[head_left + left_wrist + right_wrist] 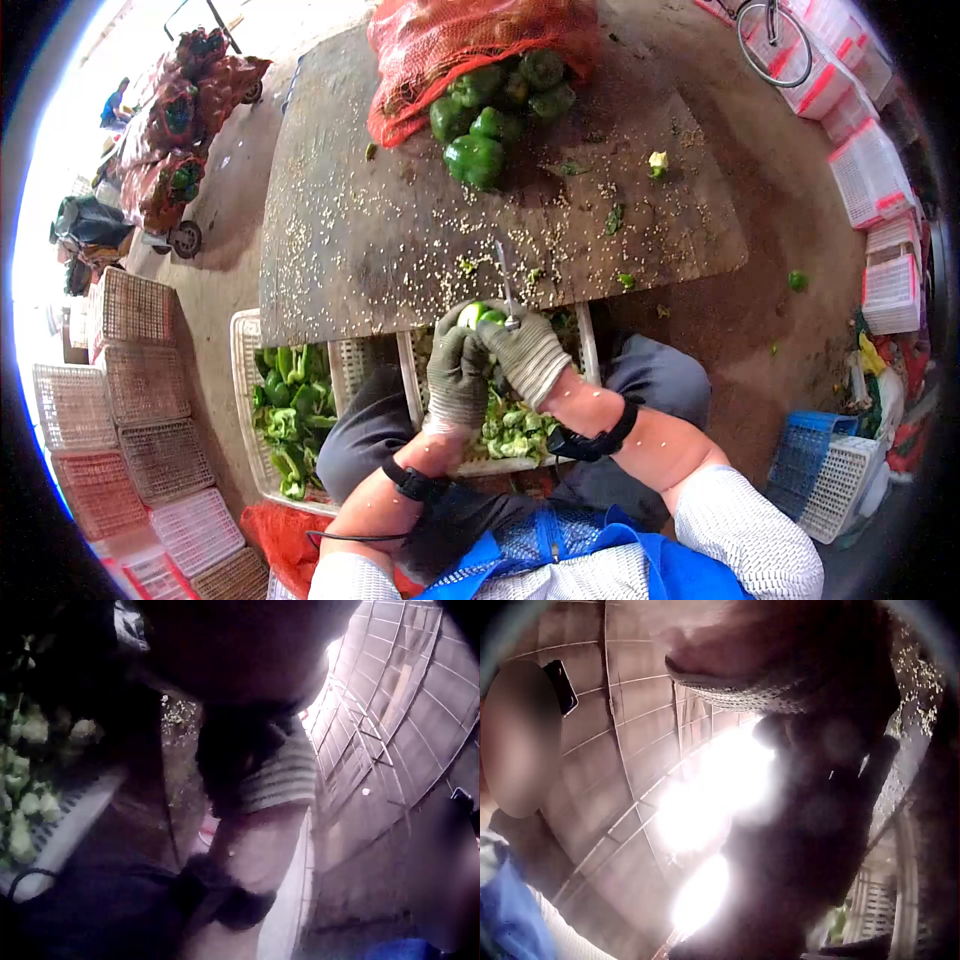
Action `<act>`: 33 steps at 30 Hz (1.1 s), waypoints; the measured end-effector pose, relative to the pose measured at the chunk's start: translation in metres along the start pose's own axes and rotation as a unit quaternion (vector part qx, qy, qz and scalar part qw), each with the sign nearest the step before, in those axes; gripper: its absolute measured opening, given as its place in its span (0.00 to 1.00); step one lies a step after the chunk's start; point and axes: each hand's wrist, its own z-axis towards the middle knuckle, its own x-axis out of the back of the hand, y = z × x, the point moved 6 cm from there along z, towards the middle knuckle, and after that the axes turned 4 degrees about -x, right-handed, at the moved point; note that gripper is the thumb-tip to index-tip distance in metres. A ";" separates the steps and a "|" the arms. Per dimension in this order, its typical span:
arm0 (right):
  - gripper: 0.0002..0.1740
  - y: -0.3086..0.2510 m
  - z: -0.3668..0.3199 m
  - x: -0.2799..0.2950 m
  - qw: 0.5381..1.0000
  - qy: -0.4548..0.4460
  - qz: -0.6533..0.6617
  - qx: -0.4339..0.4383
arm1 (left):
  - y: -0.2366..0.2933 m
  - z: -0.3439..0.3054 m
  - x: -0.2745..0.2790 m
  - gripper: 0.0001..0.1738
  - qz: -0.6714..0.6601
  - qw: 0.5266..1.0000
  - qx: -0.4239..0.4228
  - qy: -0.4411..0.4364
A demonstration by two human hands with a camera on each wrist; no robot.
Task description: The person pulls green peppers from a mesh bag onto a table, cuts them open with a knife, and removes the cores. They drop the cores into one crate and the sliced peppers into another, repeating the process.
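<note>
In the head view my gloved left hand (456, 372) grips a green bell pepper (474, 315), whose pale side shows above the fingers. Close against it, my gloved right hand (528, 358) holds a knife (503, 265) with its blade pointing up and away from me. Both hands meet over a white crate (408, 365) that contains pepper pieces (512, 430). Dark shadow covers most of both hands in the wrist views; the striped glove cuff (281, 780) shows in the left one. Whole green peppers (473, 160) spill from a red mesh sack (440, 45) on the board.
Pale seeds lie scattered over the wooden board (340, 130). Left of my legs, another white crate (243, 400) holds cut green peppers (295, 400). Stacked crates (150, 400) line the left side, and more white crates (868, 175) stand at right. A pepper core (657, 163) lies on the board.
</note>
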 end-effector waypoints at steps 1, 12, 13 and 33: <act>0.20 0.002 0.000 -0.001 0.997 0.029 -0.051 0.041 | -0.013 -0.004 -0.002 0.21 -0.052 0.996 0.039 0.056; 0.22 -0.020 -0.001 0.015 1.000 0.005 0.003 -0.005 | 0.005 0.026 0.049 0.18 -0.222 0.960 0.141 0.099; 0.21 -0.017 -0.006 0.022 0.991 -0.008 0.050 -0.127 | -0.001 0.022 0.060 0.18 -0.136 0.980 0.129 0.064; 0.25 -0.025 -0.082 -0.036 0.971 -0.238 0.024 0.021 | 0.112 -0.074 0.130 0.27 0.181 0.967 -0.167 0.059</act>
